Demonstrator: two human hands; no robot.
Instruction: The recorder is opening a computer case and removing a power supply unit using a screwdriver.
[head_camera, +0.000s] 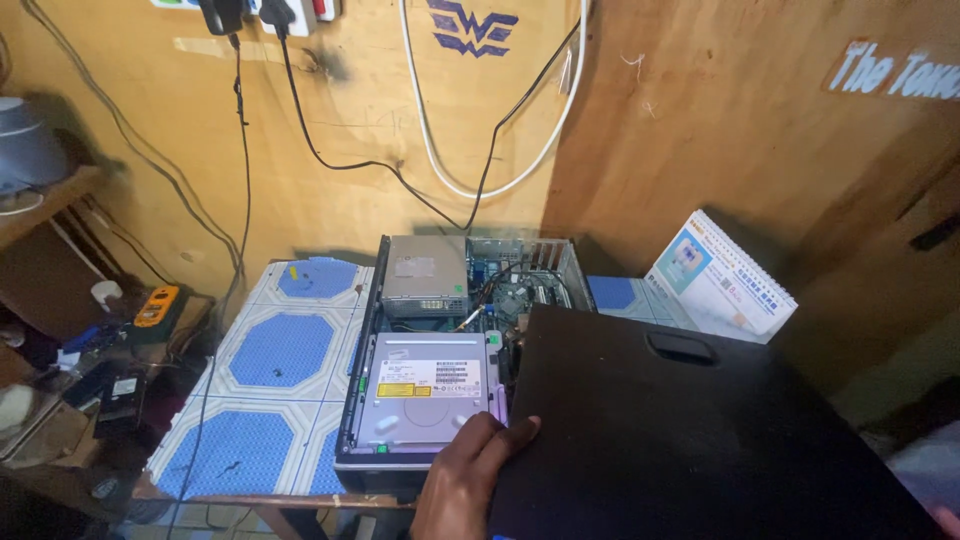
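Observation:
My left hand (468, 478) comes up from the bottom edge and grips the left edge of a large black computer side panel (680, 440), fingers curled over its top. The panel has a recessed handle (680, 348) and lies tilted over the right half of an open desktop computer case (360, 400). Inside the case I see a silver optical drive (425, 390), a grey power supply (425, 275), and the circuit board with cables (515, 285). My right hand is out of sight.
The case rests on a table with a blue and white patterned cover (270, 360). A desk calendar (720, 280) stands at the back right. Cables (240, 180) hang down the wooden wall. A cluttered shelf with an orange meter (157, 305) is at the left.

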